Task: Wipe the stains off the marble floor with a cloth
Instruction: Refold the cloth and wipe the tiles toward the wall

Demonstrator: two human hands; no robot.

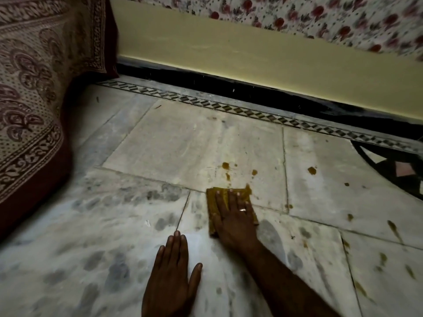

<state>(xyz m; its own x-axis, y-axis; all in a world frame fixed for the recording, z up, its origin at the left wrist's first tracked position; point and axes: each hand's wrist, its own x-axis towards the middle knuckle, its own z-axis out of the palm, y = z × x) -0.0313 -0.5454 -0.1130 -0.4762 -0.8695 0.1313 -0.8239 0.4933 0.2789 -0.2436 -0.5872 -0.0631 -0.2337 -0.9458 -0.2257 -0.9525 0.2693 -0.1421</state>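
A folded yellow cloth [214, 203] lies on the marble floor [160, 145] near the middle of the view. My right hand [233, 216] presses flat on the cloth with straight fingers and wears a ring. Brown-yellow stains [225, 165] dot the slab just beyond the cloth, with another stain [311, 170] further right and streaks [394, 228] along the right side. My left hand [171, 273] rests flat on the bare floor, nearer to me and left of the cloth, holding nothing.
A bed draped in a patterned sheet [34, 99] hangs to the floor at left. A cream wall [229, 53] with a black skirting [229, 88] and a patterned inlay border [229, 107] runs across the back. A dark floor inlay [393, 165] sits at the right edge.
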